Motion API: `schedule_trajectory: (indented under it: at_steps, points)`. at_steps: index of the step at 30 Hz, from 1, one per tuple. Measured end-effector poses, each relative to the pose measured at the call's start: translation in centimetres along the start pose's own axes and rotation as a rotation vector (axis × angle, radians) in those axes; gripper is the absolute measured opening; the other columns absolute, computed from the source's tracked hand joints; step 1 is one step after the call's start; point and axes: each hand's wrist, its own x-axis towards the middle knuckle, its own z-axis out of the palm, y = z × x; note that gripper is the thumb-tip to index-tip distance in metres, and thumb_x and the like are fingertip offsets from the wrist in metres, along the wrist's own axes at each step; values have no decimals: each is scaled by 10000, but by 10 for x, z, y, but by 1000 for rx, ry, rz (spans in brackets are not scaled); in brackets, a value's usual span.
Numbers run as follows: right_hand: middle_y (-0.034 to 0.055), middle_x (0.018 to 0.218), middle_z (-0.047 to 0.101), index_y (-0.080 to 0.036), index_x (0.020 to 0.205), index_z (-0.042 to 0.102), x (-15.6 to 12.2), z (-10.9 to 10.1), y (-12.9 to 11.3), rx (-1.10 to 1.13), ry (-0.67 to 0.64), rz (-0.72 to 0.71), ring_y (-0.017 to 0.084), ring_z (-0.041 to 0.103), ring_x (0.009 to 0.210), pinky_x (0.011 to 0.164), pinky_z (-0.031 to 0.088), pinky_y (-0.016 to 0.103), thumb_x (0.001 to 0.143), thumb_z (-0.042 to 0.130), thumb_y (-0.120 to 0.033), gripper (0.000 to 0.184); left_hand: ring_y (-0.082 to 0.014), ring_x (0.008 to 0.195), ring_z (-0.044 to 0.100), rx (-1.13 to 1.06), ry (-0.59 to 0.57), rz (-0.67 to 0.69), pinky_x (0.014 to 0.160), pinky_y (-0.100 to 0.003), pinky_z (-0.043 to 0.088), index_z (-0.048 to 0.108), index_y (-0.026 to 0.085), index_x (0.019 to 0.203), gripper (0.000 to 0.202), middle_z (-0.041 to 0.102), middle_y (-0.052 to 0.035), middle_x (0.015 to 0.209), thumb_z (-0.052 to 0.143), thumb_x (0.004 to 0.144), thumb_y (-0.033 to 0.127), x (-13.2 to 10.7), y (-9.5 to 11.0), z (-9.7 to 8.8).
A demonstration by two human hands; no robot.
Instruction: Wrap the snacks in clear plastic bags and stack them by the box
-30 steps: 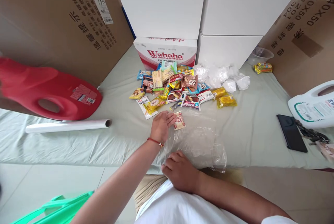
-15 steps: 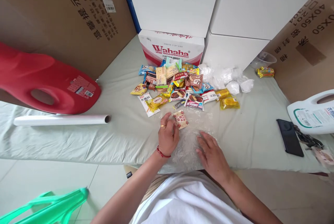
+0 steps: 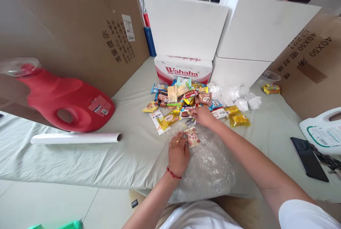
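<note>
My left hand (image 3: 179,156) lies flat, fingers stretched, on a clear plastic bag (image 3: 210,166) spread at the table's front. Beside its fingertips, on the bag, is a cream packet with red print (image 3: 192,138). My right hand (image 3: 204,116) reaches over the bag to the front of a heap of wrapped snacks (image 3: 172,94). Its fingers are bent and closed on a snack packet, mostly covered by the hand. Just left of those fingertips sits a packet with a chocolate biscuit picture (image 3: 184,113). Yellow packets (image 3: 239,120) lie right of the hand.
A Wahaha carton (image 3: 183,70) and white boxes (image 3: 186,26) stand behind the heap, near crumpled clear bags (image 3: 234,95). At left are a red jug (image 3: 77,104) and a white roll (image 3: 77,138). A phone (image 3: 309,158) and white jug (image 3: 323,129) are at right. People are beyond.
My right hand has moved from the bag forward to the snack heap. My left hand has flattened beside the cream packet. The view has tilted up, showing people behind the boxes.
</note>
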Motion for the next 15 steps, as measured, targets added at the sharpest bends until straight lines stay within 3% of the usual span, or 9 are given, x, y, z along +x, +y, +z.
schedule_trajectory:
  at_steps: [2,4,8,10,12,15]
  points:
    - [116,905,766,-126,910,764,10,2,-5,-41,-13,2,240,692,855,757,432,293,885,545,-48,234,-293,1348,576,4,5,4,1123,-549,469,717,217,989,313,684,-102,1358,474,868,62,0,-2,1]
    - [138,956,760,-121,937,759,7,7,-9,-71,-23,-23,249,683,892,761,410,297,884,544,-49,234,-292,1327,593,1,6,4,1126,-555,465,722,219,1003,326,690,-102,1348,474,867,59,0,-2,2]
    - [96,1101,744,-181,1109,746,-14,20,-10,-51,-114,-145,222,665,986,801,407,270,892,642,-133,246,-294,1322,598,-3,-14,-3,1146,-558,448,724,206,1030,336,694,-108,1344,472,870,54,0,1,0]
    - [93,1134,728,-189,1259,695,-22,25,-8,-4,-136,-185,210,660,986,831,418,270,904,690,-205,355,-292,1335,590,-3,-36,-3,1155,-558,441,723,203,1040,352,692,-105,1350,468,862,37,0,2,-2]
    - [98,1118,721,-180,1344,642,-30,27,-4,39,-132,-182,209,656,968,847,422,280,908,715,-241,446,-292,1350,580,-5,-59,-1,1161,-564,435,721,198,1050,373,687,-106,1361,463,849,18,0,3,-3]
    - [80,1031,730,-184,1253,673,-41,27,1,108,-145,-101,208,649,925,781,407,268,895,734,-259,371,-294,1367,567,-9,-79,-4,1166,-582,428,721,207,1072,405,671,-106,1386,465,832,6,-1,2,-3]
